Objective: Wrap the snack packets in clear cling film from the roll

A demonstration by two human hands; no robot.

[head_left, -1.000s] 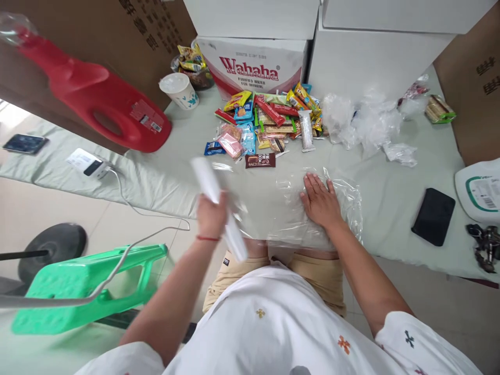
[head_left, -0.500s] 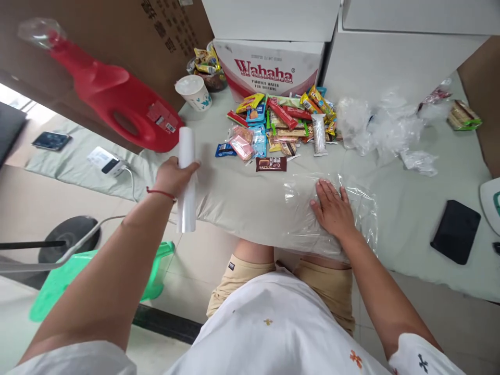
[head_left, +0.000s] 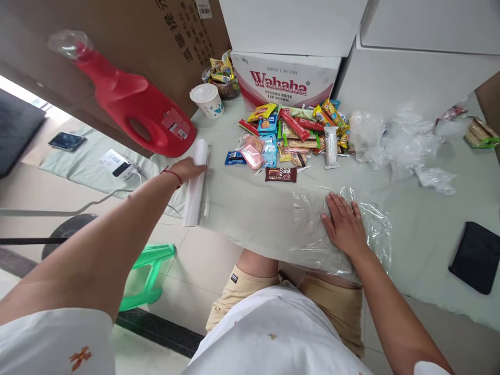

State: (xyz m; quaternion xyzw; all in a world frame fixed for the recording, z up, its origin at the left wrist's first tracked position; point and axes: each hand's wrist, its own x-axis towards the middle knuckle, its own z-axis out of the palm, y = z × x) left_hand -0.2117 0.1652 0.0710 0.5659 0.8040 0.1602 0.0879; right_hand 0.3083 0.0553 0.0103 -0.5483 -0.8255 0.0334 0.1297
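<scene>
"White roll [head_left: 192, 205]: where is it?"

"On the left part of the worktop [head_left: 420, 234], slightly slanted, its near end by the front edge and its far end near the red jug [head_left: 144, 114]."

"And the left hand [head_left: 186, 170]?"

"Gripping the roll on its far half, thumb across it, the fingers mostly out of sight behind."

"How is the right hand [head_left: 346, 224]?"

"Open and flat, palm down on a clear plastic sheet [head_left: 377, 224] that wrinkles around it and reaches the front edge."

"Does that sheet join the roll?"

"I cannot tell; it's too transparent between them."

"What lies beyond the hands?"

"Wrapped snacks [head_left: 299, 130] in a heap, a brown packet [head_left: 281, 174] at the near side. Just behind stands a Wahaha box [head_left: 285, 78]. Crumpled plastic [head_left: 406, 140] lies right of the heap, and a flat black object [head_left: 476, 258] well to the right of the right hand."
</scene>
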